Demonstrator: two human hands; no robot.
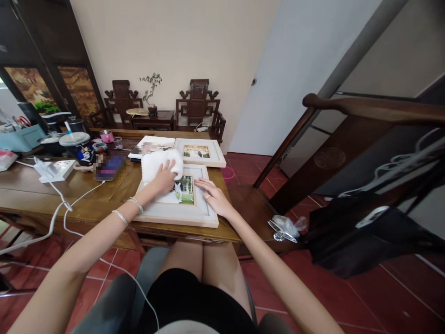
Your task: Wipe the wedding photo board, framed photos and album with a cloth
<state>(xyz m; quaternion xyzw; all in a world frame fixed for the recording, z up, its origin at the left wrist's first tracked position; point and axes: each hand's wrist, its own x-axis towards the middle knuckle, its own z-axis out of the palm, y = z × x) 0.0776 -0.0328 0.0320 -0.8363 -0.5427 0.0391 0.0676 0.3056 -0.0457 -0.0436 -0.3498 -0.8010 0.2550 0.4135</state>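
Observation:
A framed photo (pixel 187 221) with a pale wooden edge lies flat at the table's near right corner. My left hand (pixel 164 180) presses a folded white cloth (pixel 156 163) over the upper left of this frame, fingers curled on the fabric. Part of the picture is covered by that hand and the cloth. On the frame's right side rests my right hand (pixel 212 195), its fingers stretched out flat and holding nothing. Just behind lies a second framed photo (pixel 217 157), with a white photo book or print (pixel 163 140) to its left, partly under the cloth.
Left on the wooden table (pixel 83 208) are a power strip (pixel 57 170), a lidded drink cup (pixel 78 144), a phone (pixel 110 168) and white cables. A dark wooden chair (pixel 320 148) stands at right, with a plastic bag (pixel 287 226) on its seat.

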